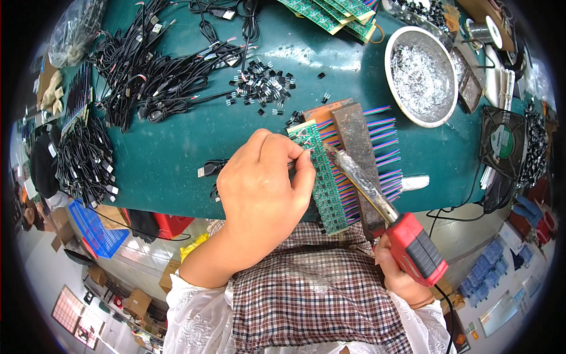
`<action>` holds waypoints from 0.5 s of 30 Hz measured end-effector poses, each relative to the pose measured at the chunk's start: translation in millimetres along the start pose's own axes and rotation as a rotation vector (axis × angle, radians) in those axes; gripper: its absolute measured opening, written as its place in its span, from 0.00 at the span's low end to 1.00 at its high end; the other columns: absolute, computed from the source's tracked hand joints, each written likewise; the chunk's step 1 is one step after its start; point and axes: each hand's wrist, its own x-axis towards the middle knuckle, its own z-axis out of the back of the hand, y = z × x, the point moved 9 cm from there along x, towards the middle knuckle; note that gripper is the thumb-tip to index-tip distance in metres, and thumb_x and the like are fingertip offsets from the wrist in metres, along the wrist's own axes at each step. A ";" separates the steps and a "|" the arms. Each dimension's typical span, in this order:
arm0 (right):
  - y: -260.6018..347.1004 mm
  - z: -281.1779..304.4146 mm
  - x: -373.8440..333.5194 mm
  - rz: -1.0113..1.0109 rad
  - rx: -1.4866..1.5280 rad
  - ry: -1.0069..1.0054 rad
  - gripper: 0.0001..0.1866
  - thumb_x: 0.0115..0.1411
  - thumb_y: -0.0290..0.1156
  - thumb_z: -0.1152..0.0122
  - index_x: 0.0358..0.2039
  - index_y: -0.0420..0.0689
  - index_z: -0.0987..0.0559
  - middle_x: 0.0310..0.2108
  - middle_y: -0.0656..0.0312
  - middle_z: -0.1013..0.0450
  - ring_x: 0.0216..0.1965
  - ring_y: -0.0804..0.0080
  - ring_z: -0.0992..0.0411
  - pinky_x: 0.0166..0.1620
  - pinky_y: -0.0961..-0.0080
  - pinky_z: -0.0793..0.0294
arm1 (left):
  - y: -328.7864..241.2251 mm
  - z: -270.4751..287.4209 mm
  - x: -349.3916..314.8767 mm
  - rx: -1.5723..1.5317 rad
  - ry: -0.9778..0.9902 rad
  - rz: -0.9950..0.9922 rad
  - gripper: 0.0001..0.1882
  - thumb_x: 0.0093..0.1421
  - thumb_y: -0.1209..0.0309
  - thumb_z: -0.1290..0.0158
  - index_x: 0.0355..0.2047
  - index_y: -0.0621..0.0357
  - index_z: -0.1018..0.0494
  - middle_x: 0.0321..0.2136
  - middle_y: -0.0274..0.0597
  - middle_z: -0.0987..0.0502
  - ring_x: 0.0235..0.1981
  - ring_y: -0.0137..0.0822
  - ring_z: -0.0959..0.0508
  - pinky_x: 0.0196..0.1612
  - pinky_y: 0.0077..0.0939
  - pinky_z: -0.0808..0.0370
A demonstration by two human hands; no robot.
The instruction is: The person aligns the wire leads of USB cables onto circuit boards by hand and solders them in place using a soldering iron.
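Note:
My left hand is closed in a pinch at the upper end of a green circuit board panel. A dark bit of cable shows between its fingers, and a black USB cable sticks out behind the hand; the wire ends are mostly hidden. My right hand grips the red and black handle of a soldering iron. The iron's tip reaches the panel's upper part, close to my left fingertips. Coloured wires run out from the panel beneath a dark metal bar lying across them.
Bundled black USB cables and small black components lie at the far left and centre. A bowl of silvery scraps stands far right, near a solder spool and a small fan. More green boards are stacked at the back.

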 end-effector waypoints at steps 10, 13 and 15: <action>-12.2 2.2 -8.6 -0.132 0.054 -0.012 0.17 0.47 0.23 0.29 0.41 0.40 0.17 0.34 0.53 0.23 0.30 0.55 0.23 0.34 0.64 0.23 | -2.1 0.8 0.7 0.035 0.004 -0.004 0.09 0.54 0.77 0.35 0.28 0.57 0.26 0.25 0.38 0.25 0.23 0.36 0.23 0.25 0.31 0.27; -7.8 4.3 -10.0 -0.130 0.033 -0.019 0.17 0.47 0.22 0.30 0.41 0.40 0.17 0.33 0.53 0.23 0.29 0.55 0.23 0.33 0.64 0.23 | -2.3 2.4 -1.2 0.011 0.026 -0.007 0.09 0.54 0.76 0.35 0.29 0.56 0.27 0.26 0.41 0.26 0.25 0.44 0.22 0.27 0.39 0.27; -8.7 5.4 -11.7 -0.145 0.051 -0.035 0.18 0.47 0.22 0.30 0.41 0.40 0.17 0.33 0.53 0.23 0.28 0.56 0.24 0.32 0.64 0.24 | -3.4 2.5 -1.0 0.009 0.042 -0.013 0.09 0.55 0.76 0.35 0.29 0.57 0.27 0.26 0.41 0.26 0.25 0.44 0.22 0.27 0.39 0.27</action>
